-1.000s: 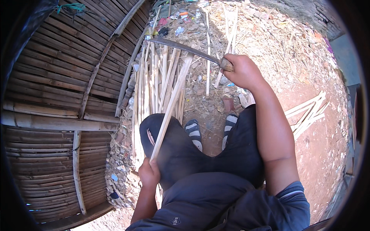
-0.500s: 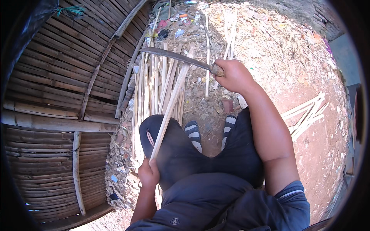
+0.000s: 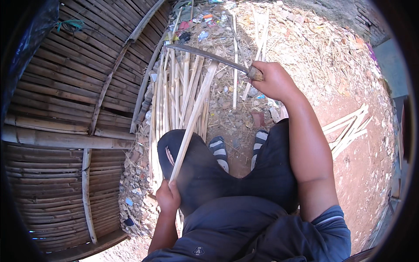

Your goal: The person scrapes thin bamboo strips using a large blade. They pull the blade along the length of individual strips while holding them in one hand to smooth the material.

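Observation:
My left hand is closed round the near end of a long, pale split bamboo strip. The strip slants up across my left knee, and its far end reaches the blade of a curved machete. My right hand grips the machete's short wooden handle, with the blade lying sideways and its tip to the left. Whether the blade touches the strip or hovers over it, I cannot tell. Beyond my left knee lies a bundle of similar bamboo strips.
A bamboo slat wall rises on the left. More pale strips lie on the ground at the right, and a few thin sticks lie ahead. Rubble and scraps litter the ground, with a brick piece near my striped footwear.
My right hand has moved slightly right and away from me, carrying the machete blade to the strip's far end. My left hand and the strip stay nearly still.

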Motion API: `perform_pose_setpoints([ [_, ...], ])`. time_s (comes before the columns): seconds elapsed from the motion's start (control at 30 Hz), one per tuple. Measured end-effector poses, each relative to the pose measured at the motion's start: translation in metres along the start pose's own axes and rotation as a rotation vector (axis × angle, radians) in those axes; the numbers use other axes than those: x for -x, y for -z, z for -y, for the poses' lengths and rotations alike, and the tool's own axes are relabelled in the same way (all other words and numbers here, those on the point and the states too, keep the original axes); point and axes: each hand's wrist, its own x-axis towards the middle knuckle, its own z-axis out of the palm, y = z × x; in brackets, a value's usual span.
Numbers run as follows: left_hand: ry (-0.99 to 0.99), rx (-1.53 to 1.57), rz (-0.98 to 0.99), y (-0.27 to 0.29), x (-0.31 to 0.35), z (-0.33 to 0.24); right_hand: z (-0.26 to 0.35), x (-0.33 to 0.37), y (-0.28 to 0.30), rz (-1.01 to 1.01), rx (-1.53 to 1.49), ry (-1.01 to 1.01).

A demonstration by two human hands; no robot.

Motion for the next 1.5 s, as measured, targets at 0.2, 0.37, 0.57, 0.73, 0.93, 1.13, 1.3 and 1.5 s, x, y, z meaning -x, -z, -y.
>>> perform_pose_setpoints([
  [0.2,0.013,-0.076,-0.017,0.000,0.003,-0.004,0.029,0.020,-0.008,0.250,0.256,0.282],
  [0.37,0.021,-0.158,-0.055,-0.003,0.006,-0.003,0.009,0.001,0.001,0.024,0.208,0.021],
  [0.57,0.005,-0.139,-0.047,-0.002,0.004,-0.005,0.020,0.015,-0.013,0.110,0.267,0.213],
  [0.73,0.010,-0.136,-0.061,-0.002,0.006,-0.003,0.029,0.016,-0.013,0.196,0.257,0.252],
  [0.93,0.028,-0.107,-0.053,-0.003,0.004,-0.005,-0.005,-0.004,0.003,-0.024,0.134,-0.069],
  [1.13,0.060,-0.093,0.012,0.000,0.001,-0.004,0.009,0.007,-0.017,0.145,0.167,0.283],
  [1.3,0.070,-0.017,0.026,0.002,0.000,-0.003,-0.003,-0.001,-0.016,0.098,0.111,0.230],
  [1.5,0.044,0.017,0.056,0.002,-0.005,-0.001,-0.022,-0.014,-0.014,-0.121,-0.111,0.024],
])
